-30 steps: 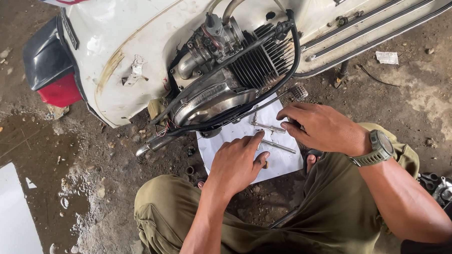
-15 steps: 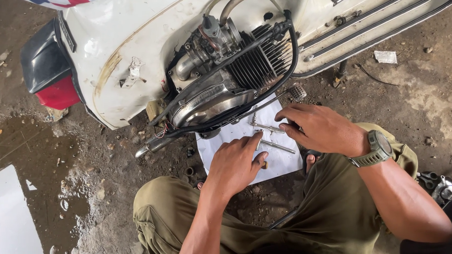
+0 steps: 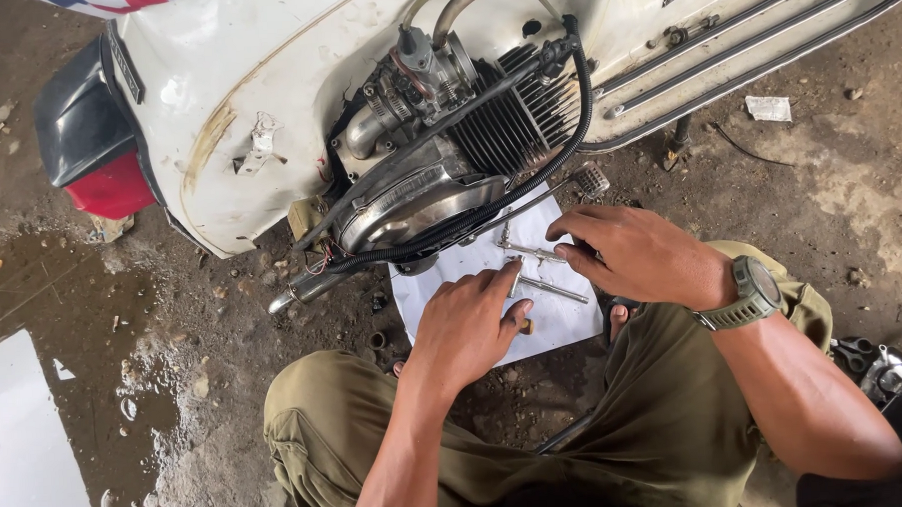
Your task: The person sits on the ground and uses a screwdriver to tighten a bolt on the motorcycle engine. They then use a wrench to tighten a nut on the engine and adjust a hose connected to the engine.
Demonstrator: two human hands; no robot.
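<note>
- Head view, looking down: you squat beside a white scooter (image 3: 266, 100) lying on its side, engine (image 3: 437, 134) exposed.
- White paper sheet (image 3: 573, 324) lies on the dirt between your knees and the engine.
- Metal rods (image 3: 552, 292) lie on the sheet; the long axis of the nearer one runs left to right, tilted slightly down to the right.
- Your left hand (image 3: 469, 328) rests palm down at the rods' left end, fingertips pinching a short metal piece there.
- Your right hand (image 3: 636, 252) hovers over the rods' upper right, fingers curled; whether they grip anything, cannot tell.
- Left hand sits nearer the rod.
</note>
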